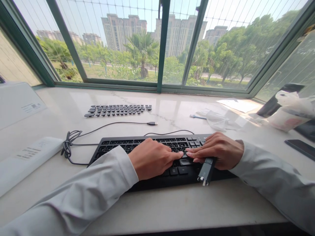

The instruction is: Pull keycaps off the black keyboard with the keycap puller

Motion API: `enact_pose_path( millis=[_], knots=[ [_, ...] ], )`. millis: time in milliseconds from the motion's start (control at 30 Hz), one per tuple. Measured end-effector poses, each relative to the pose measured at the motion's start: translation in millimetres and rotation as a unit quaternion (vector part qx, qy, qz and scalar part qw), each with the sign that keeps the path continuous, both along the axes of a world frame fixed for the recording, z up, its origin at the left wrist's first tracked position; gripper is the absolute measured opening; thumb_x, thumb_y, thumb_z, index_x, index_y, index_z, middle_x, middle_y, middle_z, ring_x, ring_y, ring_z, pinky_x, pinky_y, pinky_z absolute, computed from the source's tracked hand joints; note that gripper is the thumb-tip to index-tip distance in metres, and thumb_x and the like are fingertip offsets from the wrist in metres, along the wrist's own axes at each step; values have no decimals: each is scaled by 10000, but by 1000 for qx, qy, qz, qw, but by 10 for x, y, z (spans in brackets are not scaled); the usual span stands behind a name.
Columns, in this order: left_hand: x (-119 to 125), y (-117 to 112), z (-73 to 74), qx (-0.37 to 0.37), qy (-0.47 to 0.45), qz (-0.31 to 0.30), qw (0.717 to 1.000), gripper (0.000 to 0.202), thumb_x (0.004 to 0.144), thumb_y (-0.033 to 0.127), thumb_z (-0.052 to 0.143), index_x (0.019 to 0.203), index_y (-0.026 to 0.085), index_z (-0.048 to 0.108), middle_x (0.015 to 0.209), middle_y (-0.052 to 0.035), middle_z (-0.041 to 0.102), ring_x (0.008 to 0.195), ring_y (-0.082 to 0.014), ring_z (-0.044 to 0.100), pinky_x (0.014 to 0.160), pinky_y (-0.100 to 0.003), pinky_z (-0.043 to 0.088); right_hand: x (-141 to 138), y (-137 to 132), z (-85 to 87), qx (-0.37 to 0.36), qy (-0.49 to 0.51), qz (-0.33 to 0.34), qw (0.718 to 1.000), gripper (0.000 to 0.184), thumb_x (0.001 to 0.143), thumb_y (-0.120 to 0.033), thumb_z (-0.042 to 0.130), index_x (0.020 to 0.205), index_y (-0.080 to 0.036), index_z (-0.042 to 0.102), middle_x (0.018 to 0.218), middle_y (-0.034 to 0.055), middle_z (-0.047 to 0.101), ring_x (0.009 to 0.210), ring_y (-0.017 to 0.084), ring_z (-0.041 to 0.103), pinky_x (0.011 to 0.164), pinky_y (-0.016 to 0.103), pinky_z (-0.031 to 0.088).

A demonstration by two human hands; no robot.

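Because both hands meet on one wide key in the lower rows of the black keyboard, the work looks like pressing that cap down, and even pressure from both sides should suit it best. The left hand lies knuckles-up with the fingers loosely curled. It grasps nothing, and only its forefinger tip bears on the key. The right hand stretches its fingers flat to the same key while a black keycap puller juts from under the palm toward the keyboard's front edge. How it is pinned there is hidden. Parking that tool would probably free the thumb for a squarer push. I would also keep the wrists low so that neighbouring keys are not pushed.

As for writing, the white box at far left and the long white carton below it carry printed labels too small to read. The loose keycaps laid in rows behind the USB plug show no legible legends. Neither does the dark phone at right.
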State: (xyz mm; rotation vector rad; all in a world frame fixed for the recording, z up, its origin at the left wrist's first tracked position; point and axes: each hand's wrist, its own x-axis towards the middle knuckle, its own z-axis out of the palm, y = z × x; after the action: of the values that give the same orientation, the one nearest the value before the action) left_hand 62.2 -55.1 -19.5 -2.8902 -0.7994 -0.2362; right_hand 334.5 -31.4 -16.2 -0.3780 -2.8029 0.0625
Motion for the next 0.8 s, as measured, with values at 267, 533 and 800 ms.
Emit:
enact_pose_path(
  millis=[267,533,800],
  knots=[
    [1,13,4,8,2,-9,1000,315,941,259,469,1225,312,595,774,28,702,612,-144,658,432,-227,290,34,-29,-109,10,24,-21,999,264,896,-240,598,1133,-207,710,1085,71,726,744,151,740,475,235,459],
    [-12,35,-54,24,-25,5,999,401,922,200,455,1308,273,536,746,21,710,581,-152,655,418,-233,247,88,-83,-34,56,41,-75,995,335,896,-212,612,1225,-240,667,1118,79,722,705,139,723,540,247,478],
    [-11,33,-18,-12,-14,-9,1000,393,929,184,467,1263,353,587,784,39,711,635,-136,661,465,-222,322,77,-33,-72,52,-8,-45,998,317,878,-243,622,1187,-258,694,1207,69,684,641,117,709,501,228,478]
  ],
)
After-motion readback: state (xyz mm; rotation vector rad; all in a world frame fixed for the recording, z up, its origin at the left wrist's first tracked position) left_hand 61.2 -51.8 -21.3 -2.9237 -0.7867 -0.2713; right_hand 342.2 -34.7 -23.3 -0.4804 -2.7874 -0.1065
